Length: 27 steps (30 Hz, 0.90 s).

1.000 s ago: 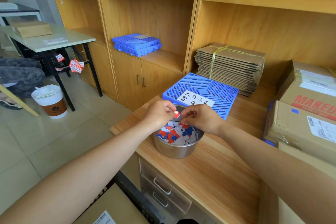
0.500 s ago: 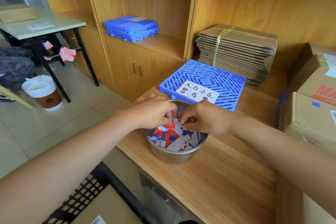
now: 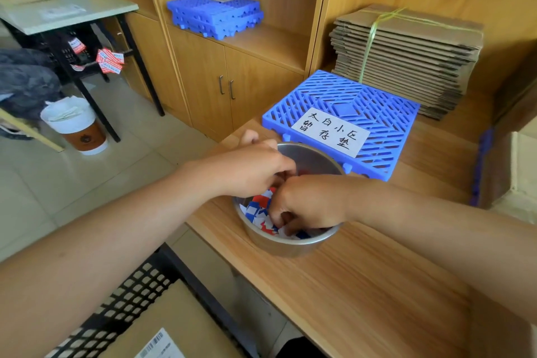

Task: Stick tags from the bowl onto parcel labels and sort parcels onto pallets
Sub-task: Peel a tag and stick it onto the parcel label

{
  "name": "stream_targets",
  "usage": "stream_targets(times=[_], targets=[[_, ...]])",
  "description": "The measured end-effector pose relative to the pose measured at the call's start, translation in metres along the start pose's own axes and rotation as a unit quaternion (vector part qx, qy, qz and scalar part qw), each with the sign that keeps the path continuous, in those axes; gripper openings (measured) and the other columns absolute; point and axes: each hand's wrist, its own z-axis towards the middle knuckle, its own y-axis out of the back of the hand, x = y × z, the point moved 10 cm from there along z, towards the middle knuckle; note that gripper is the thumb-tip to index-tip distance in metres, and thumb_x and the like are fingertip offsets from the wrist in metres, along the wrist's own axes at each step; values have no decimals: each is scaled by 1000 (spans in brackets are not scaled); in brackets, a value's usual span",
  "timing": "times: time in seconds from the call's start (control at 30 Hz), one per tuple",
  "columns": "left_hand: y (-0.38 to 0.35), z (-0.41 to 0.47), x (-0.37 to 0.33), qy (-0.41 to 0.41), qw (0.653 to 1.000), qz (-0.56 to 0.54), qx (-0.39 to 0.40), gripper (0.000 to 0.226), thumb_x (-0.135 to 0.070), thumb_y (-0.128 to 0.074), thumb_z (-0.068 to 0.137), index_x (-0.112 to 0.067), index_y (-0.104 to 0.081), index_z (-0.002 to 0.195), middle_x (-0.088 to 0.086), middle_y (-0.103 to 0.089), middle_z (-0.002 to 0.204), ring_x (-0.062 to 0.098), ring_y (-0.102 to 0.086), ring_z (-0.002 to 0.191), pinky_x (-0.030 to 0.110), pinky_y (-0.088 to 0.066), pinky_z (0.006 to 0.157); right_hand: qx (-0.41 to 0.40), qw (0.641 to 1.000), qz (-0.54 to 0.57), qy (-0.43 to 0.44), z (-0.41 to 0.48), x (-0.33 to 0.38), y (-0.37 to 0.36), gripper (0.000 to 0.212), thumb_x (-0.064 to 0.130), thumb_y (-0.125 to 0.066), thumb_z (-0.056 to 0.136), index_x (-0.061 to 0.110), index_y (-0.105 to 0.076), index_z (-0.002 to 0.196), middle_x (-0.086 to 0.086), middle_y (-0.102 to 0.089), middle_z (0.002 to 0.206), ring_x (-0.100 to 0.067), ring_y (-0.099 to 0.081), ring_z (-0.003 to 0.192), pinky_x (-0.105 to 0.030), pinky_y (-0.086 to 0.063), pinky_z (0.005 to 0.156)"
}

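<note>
Tags (image 3: pixel 257 208) are lying in the bowl (image 3: pixel 287 247) right under both curling hands, the right hand (image 3: pixel 308 203) digging deeper than the left hand (image 3: pixel 250 171), though I cannot tell if either is pinching one.

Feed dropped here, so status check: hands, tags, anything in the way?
Left hand and right hand at round steel bowl, fingers curled among red, blue and white paper tags; pinch unconfirmed. Blue plastic grid pallet behind bowl; nothing blocking.

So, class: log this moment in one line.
left hand: curled over steel bowl | right hand: down in tags | grips: unclear | labelled blue pallet: no parcel
</note>
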Motion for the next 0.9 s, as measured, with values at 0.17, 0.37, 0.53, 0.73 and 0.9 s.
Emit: stream_targets(times=[0.17, 0.37, 0.53, 0.73, 0.9], targets=[[-3, 4, 6, -10, 1000, 13, -1, 40, -33, -36, 93, -72, -35, 86, -15, -58, 99, 26, -44, 106, 48, -32, 93, -20, 996, 80, -18, -17, -9, 20, 4, 26, -71, 90, 23, -71, 87, 16, -64, 79, 1, -57, 74, -18, -46, 70], [8, 2, -4, -11, 1000, -6, -20, 28, -34, -59, 95, -47, -50, 71, -18, -58, 84, 9, -41, 99, 40, -25, 98, -42, 983, 168, -64, -45, -24, 40, 16, 19, -66, 95, 28, -74, 106, 24, -67, 72, -2, -65, 64, -17, -50, 73], [17, -5, -10, -21, 998, -20, -62, 21, -41, -69, 89, -39, -60, 70, -22, -68, 74, -2, -55, 88, 44, -28, 98, -83, 970, 206, -95, -64, -28, 49, 2, 18, -72, 91, 19, -71, 91, 10, -73, 75, -13, -66, 57, -22, -52, 67], [43, -19, -18, -10, 991, -55, -119, 8, -43, -66, 91, -37, -69, 87, -26, -64, 72, -6, -52, 91, 32, -29, 95, -159, 957, 211, -117, -102, -26, 72, 3, 24, -75, 89, 24, -72, 88, 6, -72, 73, -9, -59, 54, -22, -48, 61], [70, -48, -70, -28, 969, -189, -155, 17, -27, -56, 99, -28, -70, 90, -20, -66, 71, -3, -59, 68, 22, -44, 65, -270, 916, 257, -147, -161, -27, 82, 6, 24, -75, 90, 22, -76, 96, 10, -64, 61, -5, -52, 54, -21, -43, 55]])
